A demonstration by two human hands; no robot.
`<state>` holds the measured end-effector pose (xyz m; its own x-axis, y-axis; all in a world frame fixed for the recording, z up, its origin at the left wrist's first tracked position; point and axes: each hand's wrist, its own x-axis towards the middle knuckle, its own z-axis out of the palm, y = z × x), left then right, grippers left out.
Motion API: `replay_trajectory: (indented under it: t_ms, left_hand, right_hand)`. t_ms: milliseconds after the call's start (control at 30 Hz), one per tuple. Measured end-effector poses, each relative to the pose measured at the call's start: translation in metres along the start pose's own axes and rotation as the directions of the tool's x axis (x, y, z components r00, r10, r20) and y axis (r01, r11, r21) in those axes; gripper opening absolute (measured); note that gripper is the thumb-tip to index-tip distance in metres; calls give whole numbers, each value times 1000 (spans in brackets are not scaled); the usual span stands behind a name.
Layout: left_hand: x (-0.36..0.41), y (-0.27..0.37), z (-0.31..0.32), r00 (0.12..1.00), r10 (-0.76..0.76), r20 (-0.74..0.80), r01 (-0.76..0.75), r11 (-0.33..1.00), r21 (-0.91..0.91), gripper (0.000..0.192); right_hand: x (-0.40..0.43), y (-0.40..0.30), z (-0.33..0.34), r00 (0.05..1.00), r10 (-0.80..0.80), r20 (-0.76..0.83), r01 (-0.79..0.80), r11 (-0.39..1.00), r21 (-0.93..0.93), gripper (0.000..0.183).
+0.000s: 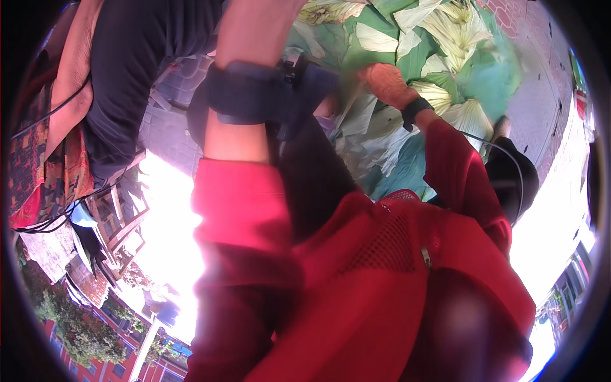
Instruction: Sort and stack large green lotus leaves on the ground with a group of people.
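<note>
My right hand [387,86], with a dark strap at its wrist and a red sleeve behind, is over a heap of large leaves. Some are green leaves [363,43]; others are pale, dry, pleated leaves [458,38]. Its fingertips blur into the leaves, so whether they grip one cannot be told. My left forearm crosses close to the camera, with a red sleeve and a wide dark wrist strap [253,93] that carries a dark device. The left hand lies beyond the top edge, out of view. More crumpled pale leaves [377,138] lie between the two arms.
At left, another person in dark clothing [126,81] is close by, a bare arm [74,90] beside patterned cloth [52,162]. Thin cables hang there, near a wooden frame [119,215]. Paving [539,86] borders the leaves at right. A cable [508,155] runs past a dark-clad knee.
</note>
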<state>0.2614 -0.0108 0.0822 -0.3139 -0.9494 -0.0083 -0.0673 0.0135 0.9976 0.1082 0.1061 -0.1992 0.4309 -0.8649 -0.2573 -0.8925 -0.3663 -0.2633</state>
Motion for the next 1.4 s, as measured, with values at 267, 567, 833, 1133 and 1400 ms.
replay_trajectory:
  t_ms: [267, 567, 833, 1133, 1400]
  left_hand:
    - [7, -37, 1, 965, 78, 248, -78, 997, -12, 28]
    - [-46, -41, 61, 762, -318, 565, 81, 912, 403, 30]
    - [-98, -47, 64, 836, -249, 489, -105, 801, 589, 36]
    - [-165, -57, 134, 904, 109, 413, -392, 596, 701, 84]
    - [-159, -9, 198, 919, 375, 124, -358, 657, 663, 44]
  right_hand:
    - [-170, 69, -173, 775, 512, -371, -258, 792, 554, 14]
    - [-272, 51, -247, 586, 684, -435, -203, 643, 738, 26]
    - [-252, 42, -264, 528, 659, -536, -123, 684, 719, 29]
    - [-270, -14, -347, 521, 523, -675, -11, 795, 607, 24]
    - [-284, -62, -385, 342, 400, -850, 159, 868, 471, 25]
